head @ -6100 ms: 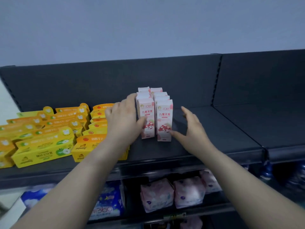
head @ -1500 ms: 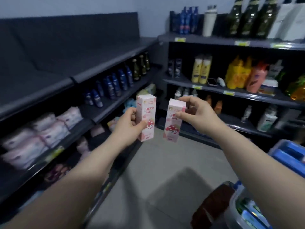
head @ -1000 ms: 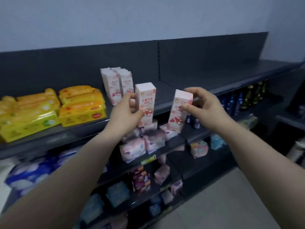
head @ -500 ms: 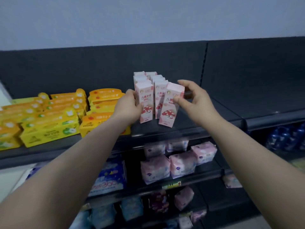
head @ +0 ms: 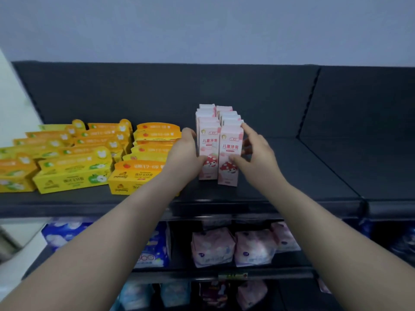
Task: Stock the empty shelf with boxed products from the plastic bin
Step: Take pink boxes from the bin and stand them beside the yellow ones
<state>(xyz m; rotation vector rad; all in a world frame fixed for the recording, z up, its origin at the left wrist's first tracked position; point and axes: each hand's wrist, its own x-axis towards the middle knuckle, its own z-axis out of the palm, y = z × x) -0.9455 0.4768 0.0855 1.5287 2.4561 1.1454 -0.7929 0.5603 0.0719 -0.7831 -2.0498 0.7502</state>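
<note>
Two rows of upright pink boxes stand on the dark top shelf (head: 292,180). My left hand (head: 186,153) grips the front box of the left row (head: 209,144), thumb on its face. My right hand (head: 256,156) grips the front box of the right row (head: 231,151), thumb on its lower face and fingers along its right side. Both front boxes stand on the shelf, in line with the pink boxes behind them (head: 215,113). The plastic bin is out of view.
Yellow and orange flat boxes (head: 74,158) fill the shelf's left part, close to my left hand. The shelf's right part is bare dark metal. Below, a lower shelf (head: 224,274) holds pink soft packs (head: 213,248) and blue packs (head: 155,250).
I turned from the aisle back to the shelf, carrying one pink box in each hand. Both boxes now stand at the front of the two pink rows.
</note>
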